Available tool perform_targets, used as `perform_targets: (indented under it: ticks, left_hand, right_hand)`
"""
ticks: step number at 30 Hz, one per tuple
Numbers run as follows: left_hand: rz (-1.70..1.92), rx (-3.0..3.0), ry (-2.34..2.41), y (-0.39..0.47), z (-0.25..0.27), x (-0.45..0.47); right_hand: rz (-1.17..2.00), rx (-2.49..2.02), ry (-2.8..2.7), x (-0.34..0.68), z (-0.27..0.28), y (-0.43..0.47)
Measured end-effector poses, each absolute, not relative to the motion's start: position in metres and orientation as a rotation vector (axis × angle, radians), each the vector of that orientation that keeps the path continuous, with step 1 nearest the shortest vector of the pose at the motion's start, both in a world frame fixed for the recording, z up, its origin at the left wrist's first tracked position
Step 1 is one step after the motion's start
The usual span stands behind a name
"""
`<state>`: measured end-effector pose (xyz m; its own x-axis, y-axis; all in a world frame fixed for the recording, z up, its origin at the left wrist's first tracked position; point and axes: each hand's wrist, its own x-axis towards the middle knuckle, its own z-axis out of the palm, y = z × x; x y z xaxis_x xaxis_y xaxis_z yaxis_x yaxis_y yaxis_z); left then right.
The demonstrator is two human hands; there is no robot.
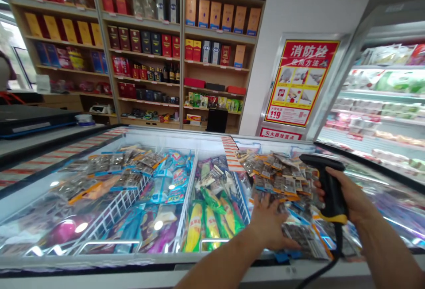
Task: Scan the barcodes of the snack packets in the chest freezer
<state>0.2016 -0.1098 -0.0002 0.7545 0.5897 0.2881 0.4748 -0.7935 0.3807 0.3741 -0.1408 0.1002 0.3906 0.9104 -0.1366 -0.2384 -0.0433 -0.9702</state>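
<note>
My right hand (348,191) is wrapped around the grip of a black and yellow barcode scanner (332,191), whose cord runs down toward the bottom edge. To its left, my left hand (270,222) has its fingers spread and lies over the small snack packets (280,176) piled on the right part of the freezer's glass top. More packets (303,238) lie just right of that hand, close to the front rim. Whether the left fingertips press on a packet is hard to make out.
Through the chest freezer's glass, wire baskets hold wrapped ice creams (209,222). Another heap of packets (122,165) lies on the left of the glass. Behind stand wooden shelves (182,59) of boxed goods, a red poster (300,83), and a lit display fridge (385,103) at right.
</note>
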Motion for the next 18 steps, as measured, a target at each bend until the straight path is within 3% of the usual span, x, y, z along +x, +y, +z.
perform_targets:
  ticks: [10,15,18]
  left_hand:
    - [0.509,2.577,1.385,-0.016,0.008,0.121]
    - [0.759,2.443,1.777,-0.019,0.008,0.077]
    - [0.673,2.235,1.999,-0.029,0.008,0.064]
  right_hand:
    - [1.140,-1.256,-0.712,0.362,0.094,-0.139]
    - [1.242,-1.215,-0.823,0.313,0.093,-0.113]
    - [1.357,-1.204,-0.889,0.280,0.093,-0.098]
